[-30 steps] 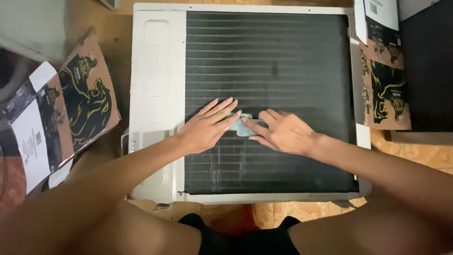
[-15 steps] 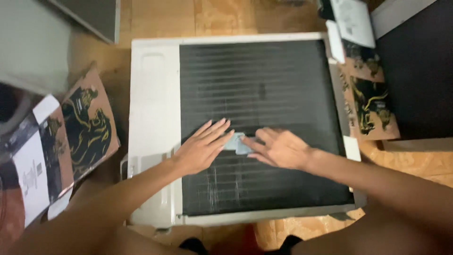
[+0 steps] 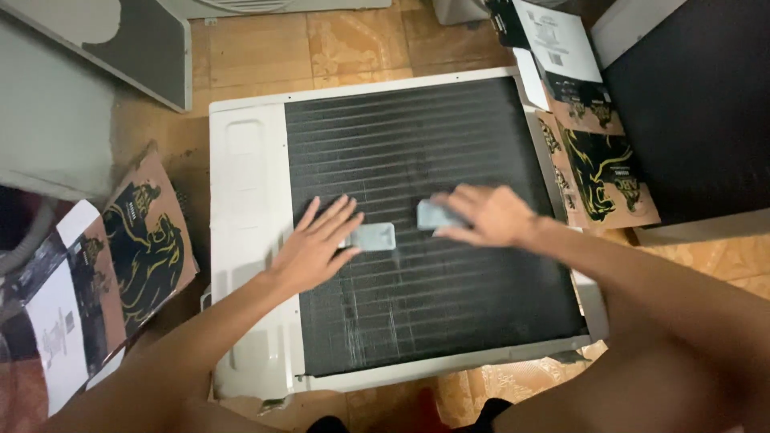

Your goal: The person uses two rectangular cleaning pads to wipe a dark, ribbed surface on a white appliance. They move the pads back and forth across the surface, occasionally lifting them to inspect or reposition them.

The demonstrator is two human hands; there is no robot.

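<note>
Black finned coil (image 3: 417, 160) of a white air-conditioner unit (image 3: 245, 192), laid flat on a tiled floor (image 3: 257, 48) and filling most of the view. Left hand (image 3: 317, 244) spread flat on the fins, fingers extended and unclenched, fingertips touching a small pale blue-grey pad (image 3: 374, 236) at mid-coil. Right hand (image 3: 485, 215) just beside, fingers curled over a second pale pad (image 3: 433, 215), pressing it against the fins; whether truly gripped or merely held down under the fingers, hard to tell through the blur. Two pads near each other but apart, both around the middle of the grille. Judging by the fins: faint whitish streaks and scuffs visible below the hands, toward the near edge, upper rows looking darker and more even, so some of the surface possibly worked over and some not, though no firm line between treated and untreated shows. Flattened cardboard cartons with a gold-on-black print lying left (image 3: 148, 244) and right (image 3: 597, 172) of the unit, a grey panel (image 3: 88, 48) at the upper left.
</note>
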